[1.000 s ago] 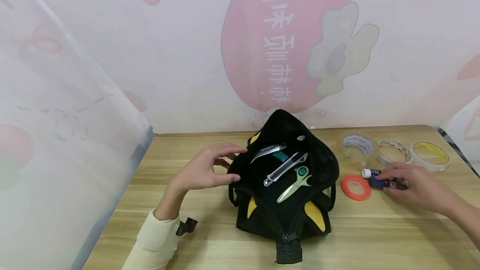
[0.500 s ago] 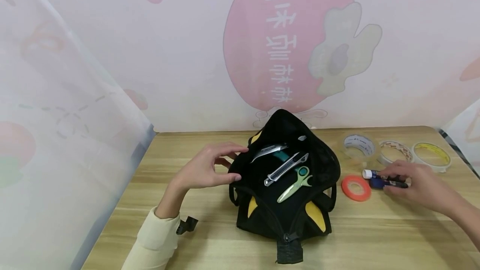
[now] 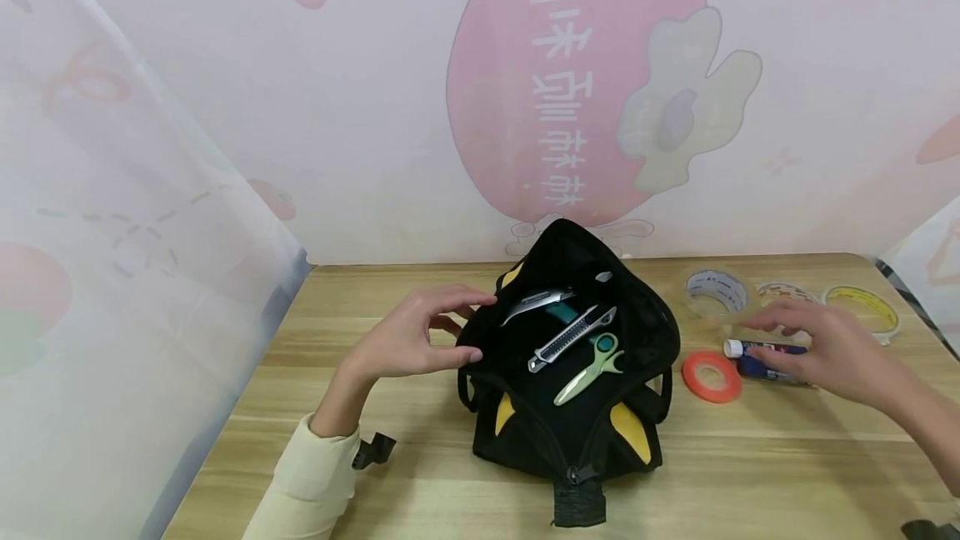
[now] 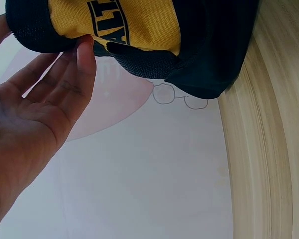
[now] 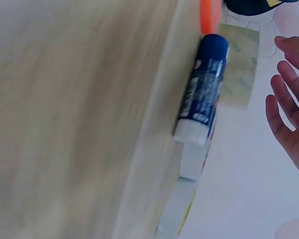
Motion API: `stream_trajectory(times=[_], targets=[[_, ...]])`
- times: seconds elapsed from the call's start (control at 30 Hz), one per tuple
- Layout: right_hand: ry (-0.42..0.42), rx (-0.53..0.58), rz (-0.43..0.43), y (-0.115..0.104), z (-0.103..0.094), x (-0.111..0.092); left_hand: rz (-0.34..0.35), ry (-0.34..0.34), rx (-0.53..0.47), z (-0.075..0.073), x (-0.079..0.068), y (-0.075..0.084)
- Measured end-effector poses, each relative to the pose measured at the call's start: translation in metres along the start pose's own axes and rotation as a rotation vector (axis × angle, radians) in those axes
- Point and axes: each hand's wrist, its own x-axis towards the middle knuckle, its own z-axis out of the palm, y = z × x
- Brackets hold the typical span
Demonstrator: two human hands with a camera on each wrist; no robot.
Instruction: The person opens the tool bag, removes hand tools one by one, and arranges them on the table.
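A black and yellow tool bag (image 3: 525,427) stands with its mouth spread. Inside lie a utility knife (image 3: 572,338), light green scissors (image 3: 588,375) and another silver tool (image 3: 538,302). My left hand (image 3: 408,342) holds the bag's left rim between thumb and fingers; the left wrist view shows its fingers against the yellow side (image 4: 144,27). My right hand (image 3: 836,350) hovers over two glue sticks lying side by side, one white-capped (image 3: 789,348), the other blue (image 3: 759,369). In the right wrist view its relaxed fingers are apart from a glue stick (image 5: 204,79).
A flat orange-red tape roll (image 3: 712,377) lies between the bag and the glue sticks. Behind are a wide clear tape roll (image 3: 716,286) and two more rolls, one partly hidden by the hand, one with a yellow core (image 3: 862,304). A printed cloth hangs behind the wooden table (image 3: 420,473).
My right hand has let go of the glue sticks and lifted slightly, its fingers spreading. The glue sticks stay on the table. My left hand and the bag are nearly unmoved.
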Motion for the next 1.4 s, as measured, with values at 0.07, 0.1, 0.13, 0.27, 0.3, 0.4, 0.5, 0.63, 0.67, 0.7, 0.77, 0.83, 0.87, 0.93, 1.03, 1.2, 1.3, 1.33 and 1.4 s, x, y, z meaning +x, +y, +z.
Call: stream_trajectory(times=[0.07,0.1,0.13,0.27,0.3,0.4,0.5,0.63,0.67,0.7,0.77,0.83,0.87,0.93,1.03,1.2,1.3,1.33,1.4], targets=[[0.011,0.012,-0.018,-0.003,0.000,0.004,0.001,0.000,0.001,0.000,0.000,0.000],[0.016,0.020,-0.029,-0.005,0.000,0.007,0.001,-0.001,0.000,0.000,0.000,0.000],[0.023,0.026,-0.043,-0.007,0.001,0.009,0.000,-0.001,0.003,0.000,0.000,0.000],[0.040,0.055,-0.067,-0.013,0.000,0.018,-0.006,-0.002,0.009,0.000,0.000,0.000],[0.042,0.062,-0.069,-0.015,-0.001,0.020,-0.006,-0.002,0.009,0.000,0.000,-0.001],[0.046,0.084,-0.080,-0.020,-0.004,0.027,-0.004,-0.003,0.006,0.000,0.000,-0.001],[0.054,0.100,-0.103,-0.025,-0.009,0.035,-0.003,-0.005,0.006,0.000,0.001,-0.001],[0.052,0.097,-0.115,-0.033,-0.014,0.045,-0.004,-0.007,0.006,0.000,0.001,-0.002],[0.048,0.097,-0.114,-0.035,-0.015,0.048,-0.004,-0.007,0.005,0.000,0.001,-0.002],[0.041,0.100,-0.112,-0.037,-0.016,0.051,-0.004,-0.007,0.004,0.000,0.001,-0.002],[0.026,0.110,-0.113,-0.041,-0.017,0.058,-0.005,-0.007,0.001,0.000,0.001,-0.002],[0.017,0.133,-0.120,-0.046,-0.018,0.064,-0.006,-0.006,-0.001,0.000,0.001,-0.002],[0.014,0.149,-0.122,-0.048,-0.018,0.068,-0.008,-0.005,-0.002,0.000,0.001,-0.002],[0.011,0.169,-0.132,-0.053,-0.019,0.075,-0.010,-0.004,-0.005,0.000,0.000,-0.001],[0.012,0.187,-0.155,-0.060,-0.019,0.084,-0.010,-0.001,-0.007,0.000,0.000,0.000],[0.001,0.219,-0.195,-0.070,-0.019,0.096,-0.007,-0.004,-0.006,0.000,0.001,0.000],[-0.012,0.245,-0.200,-0.075,-0.018,0.103,-0.011,-0.006,-0.005,0.000,0.001,-0.001],[-0.017,0.252,-0.200,-0.077,-0.018,0.105,-0.011,-0.006,-0.004,0.000,0.001,-0.001],[-0.026,0.260,-0.199,-0.080,-0.017,0.110,-0.009,-0.007,-0.004,0.000,0.000,-0.002]])
